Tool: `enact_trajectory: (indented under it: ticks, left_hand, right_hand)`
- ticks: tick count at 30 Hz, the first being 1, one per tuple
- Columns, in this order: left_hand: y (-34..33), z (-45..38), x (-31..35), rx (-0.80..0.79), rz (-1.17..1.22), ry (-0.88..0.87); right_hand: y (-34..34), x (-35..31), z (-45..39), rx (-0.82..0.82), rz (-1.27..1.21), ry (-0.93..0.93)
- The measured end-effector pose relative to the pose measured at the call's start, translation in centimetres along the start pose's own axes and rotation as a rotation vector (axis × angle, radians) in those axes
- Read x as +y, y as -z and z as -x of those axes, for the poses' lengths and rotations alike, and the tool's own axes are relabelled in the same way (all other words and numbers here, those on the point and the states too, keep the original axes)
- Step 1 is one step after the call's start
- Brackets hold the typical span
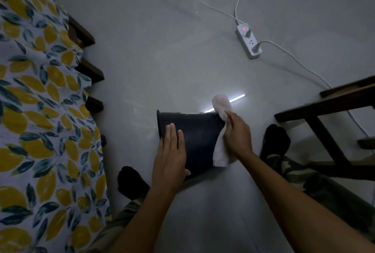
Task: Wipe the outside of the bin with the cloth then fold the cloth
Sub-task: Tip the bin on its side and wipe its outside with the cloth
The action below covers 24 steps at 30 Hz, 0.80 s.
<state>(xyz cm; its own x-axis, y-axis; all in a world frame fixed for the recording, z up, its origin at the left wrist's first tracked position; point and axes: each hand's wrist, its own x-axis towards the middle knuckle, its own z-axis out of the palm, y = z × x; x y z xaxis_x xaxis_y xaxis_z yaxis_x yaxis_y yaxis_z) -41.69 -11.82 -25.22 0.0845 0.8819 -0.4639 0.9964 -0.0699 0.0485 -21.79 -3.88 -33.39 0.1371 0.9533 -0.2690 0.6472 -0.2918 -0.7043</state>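
Observation:
A dark bin [197, 137] lies tipped on its side on the grey floor, between my feet, its rim toward the left. My left hand [171, 155] rests flat on the bin's upper side, thumb hooked around its lower edge, holding it steady. My right hand [237, 133] grips a white cloth [221, 151] and presses it against the bin's right side. One end of the cloth sticks up above my fingers, and the other hangs down below them.
A bed with a lemon-print sheet [40, 110] fills the left. A dark wooden chair frame [328, 110] stands at the right. A white power strip [248, 41] with cables lies on the floor beyond. My black-socked feet [132, 181] flank the bin.

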Motion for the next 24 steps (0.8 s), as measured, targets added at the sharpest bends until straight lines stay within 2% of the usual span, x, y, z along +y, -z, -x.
enact_trajectory:
  ticks: [7, 11, 12, 14, 18, 20, 24]
  left_hand:
    - [-2.4, 3.3, 1.4, 0.083, 0.026, 0.084]
    - [-2.3, 5.0, 1.4, 0.183, 0.121, 0.127]
    - [-2.1, 4.6, 1.2, 0.169, 0.120, 0.150]
    - [-2.6, 3.4, 0.5, 0.067, 0.066, 0.172]
    - [-4.4, 1.7, -0.6, 0.051, 0.024, 0.086]
    - [-5.0, 1.8, -0.8, 0.024, 0.059, 0.065]
    - [-6.1, 2.7, -1.1, -0.049, 0.098, 0.076]
  right_hand:
    - [0.7, -0.4, 3.5, 0.050, -0.075, 0.007]
    - [1.9, -0.1, 9.7, 0.171, -0.054, 0.069]
    - [1.8, -0.2, 11.7, 0.157, -0.054, 0.124]
    - [0.7, -0.7, 15.5, -0.016, -0.010, 0.231]
    - [-3.6, -0.1, 18.0, -0.254, 0.451, 0.580]
    - [-4.9, -0.1, 15.0, -0.293, 0.503, 0.572]
    - [-6.5, -2.3, 7.6, -0.267, 0.541, 0.397]
